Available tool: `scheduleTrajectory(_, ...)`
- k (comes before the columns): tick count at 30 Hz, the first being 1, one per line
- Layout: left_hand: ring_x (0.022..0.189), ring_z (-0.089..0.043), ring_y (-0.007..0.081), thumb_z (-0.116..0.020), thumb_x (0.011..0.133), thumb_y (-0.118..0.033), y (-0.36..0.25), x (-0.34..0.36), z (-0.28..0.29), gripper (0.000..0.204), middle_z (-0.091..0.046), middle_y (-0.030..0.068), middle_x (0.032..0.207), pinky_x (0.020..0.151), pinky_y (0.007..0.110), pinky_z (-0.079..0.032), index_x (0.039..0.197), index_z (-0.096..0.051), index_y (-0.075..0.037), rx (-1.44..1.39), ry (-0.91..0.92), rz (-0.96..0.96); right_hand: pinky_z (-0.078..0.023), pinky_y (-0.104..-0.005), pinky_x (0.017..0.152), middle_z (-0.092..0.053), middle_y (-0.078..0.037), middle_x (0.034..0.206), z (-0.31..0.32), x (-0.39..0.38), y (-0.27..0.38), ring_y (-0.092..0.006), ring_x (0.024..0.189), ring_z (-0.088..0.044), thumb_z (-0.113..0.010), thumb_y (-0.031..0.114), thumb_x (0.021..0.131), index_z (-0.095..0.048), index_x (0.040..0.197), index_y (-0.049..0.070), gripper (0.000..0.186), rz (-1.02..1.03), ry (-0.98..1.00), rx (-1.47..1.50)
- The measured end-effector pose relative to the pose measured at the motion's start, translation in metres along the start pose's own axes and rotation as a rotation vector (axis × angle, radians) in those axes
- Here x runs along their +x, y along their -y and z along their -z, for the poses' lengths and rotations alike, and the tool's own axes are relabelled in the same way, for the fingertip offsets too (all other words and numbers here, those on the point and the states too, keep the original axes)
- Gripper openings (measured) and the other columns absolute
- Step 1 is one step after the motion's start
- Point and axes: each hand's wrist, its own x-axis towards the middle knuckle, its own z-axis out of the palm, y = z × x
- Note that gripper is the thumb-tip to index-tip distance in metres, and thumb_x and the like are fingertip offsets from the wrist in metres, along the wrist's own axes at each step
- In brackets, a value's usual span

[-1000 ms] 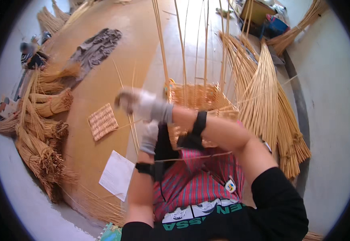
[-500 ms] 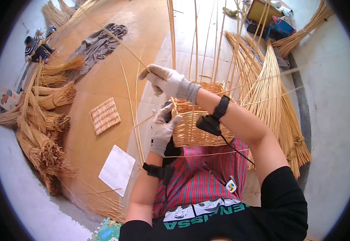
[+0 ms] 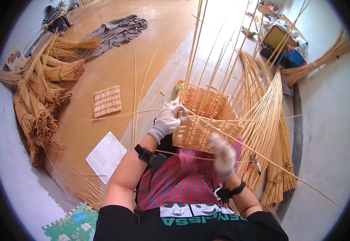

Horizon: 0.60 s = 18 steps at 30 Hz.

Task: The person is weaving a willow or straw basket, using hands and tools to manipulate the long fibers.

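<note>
A half-woven wicker basket [image 3: 195, 134] rests at my lap, with tall upright rods [image 3: 217, 66] rising from its walls. My gloved left hand [image 3: 169, 118] is closed at the basket's near-left corner, pinching a long wicker rod [image 3: 263, 154]. From there the rod slants across the basket's front and out to the lower right. In front of the basket's near wall, my gloved right hand [image 3: 224, 156] is smeared by motion, so its fingers cannot be made out. Behind the left hand stands a tool handle with a yellow-and-green end [image 3: 179, 85], its lower part hidden.
Wicker bundles [image 3: 273, 128] lie on the right, beside pliers [image 3: 254, 164]; more bundles [image 3: 48, 116] line the left. A woven square [image 3: 107, 101], a white sheet [image 3: 106, 156] and a grey cloth [image 3: 118, 32] lie on the floor. Another person [image 3: 55, 19] sits far left.
My right hand has come from above the basket's left corner down to its front right. The long rod swung from upper left to lower right. The left hand stays at the corner; the view shifted.
</note>
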Motion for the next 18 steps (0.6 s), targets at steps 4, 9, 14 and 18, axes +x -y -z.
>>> scheduleTrajectory(4,0.105,-0.062,0.0311,-0.079,0.077,-0.005,-0.012,-0.027,-0.023,0.032,-0.068,0.0122,0.104,0.091,0.037,-0.051,0.107,-0.069,-0.007,-0.056,-0.509,-0.249,-0.055,-0.0262,0.079,-0.073,-0.007,0.106,0.01,0.01,-0.069,-0.0153,0.093,-0.07,-0.057,0.022,0.105,-0.069,0.113,0.003,0.024,-0.777,-0.434,0.84)
scheduleTrajectory(9,0.094,-0.067,0.0326,-0.073,0.086,-0.019,-0.037,-0.057,-0.044,0.046,-0.065,0.0121,0.125,0.085,0.042,-0.054,0.13,-0.063,-0.013,0.431,-0.306,-0.441,-0.054,-0.0238,0.071,-0.074,-0.006,0.105,0.007,0.008,-0.067,-0.0137,0.089,-0.07,-0.063,0.02,0.102,-0.069,0.114,0.005,0.021,-0.789,-0.491,0.737)
scheduleTrajectory(14,0.111,-0.061,0.0388,-0.084,0.073,-0.024,-0.061,-0.044,-0.075,0.1,-0.039,0.025,0.149,0.094,0.048,-0.052,0.158,-0.032,-0.013,0.631,-0.188,-0.291,-0.057,-0.0268,0.077,-0.065,-0.011,0.13,-0.004,0.101,-0.037,-0.0175,0.11,-0.067,-0.056,0.009,0.102,-0.05,0.143,0.008,0.042,-0.395,-0.356,0.352)
scheduleTrajectory(18,0.112,-0.059,0.0394,-0.085,0.071,-0.021,-0.062,-0.033,-0.088,0.104,-0.039,0.0228,0.143,0.093,0.048,-0.052,0.159,-0.03,-0.014,0.712,-0.116,-0.054,-0.057,-0.0285,0.086,-0.059,-0.017,0.137,-0.007,0.173,-0.053,-0.0237,0.117,-0.064,-0.057,0.008,0.099,-0.028,0.16,0.019,0.068,-0.203,-0.038,-0.558)
